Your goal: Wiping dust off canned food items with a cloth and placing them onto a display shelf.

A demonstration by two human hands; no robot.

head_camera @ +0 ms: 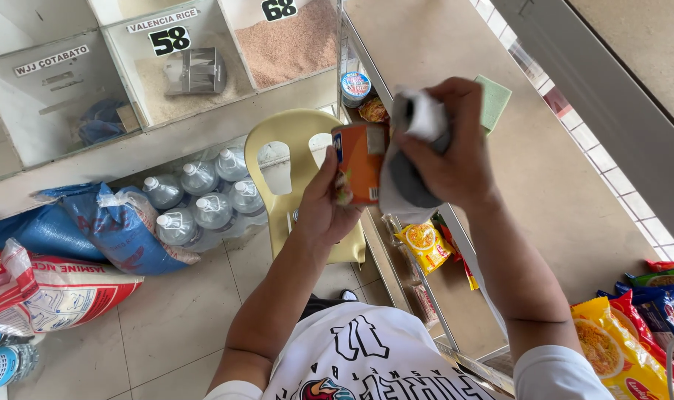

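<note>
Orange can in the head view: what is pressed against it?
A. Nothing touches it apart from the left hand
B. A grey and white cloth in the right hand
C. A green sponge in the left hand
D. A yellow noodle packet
B: the left hand holds the orange can upright while the right hand presses a bunched grey and white cloth against its side.

Tiled floor [167,326], yellow chair [292,133] (plastic), beige counter [544,185].
</note>
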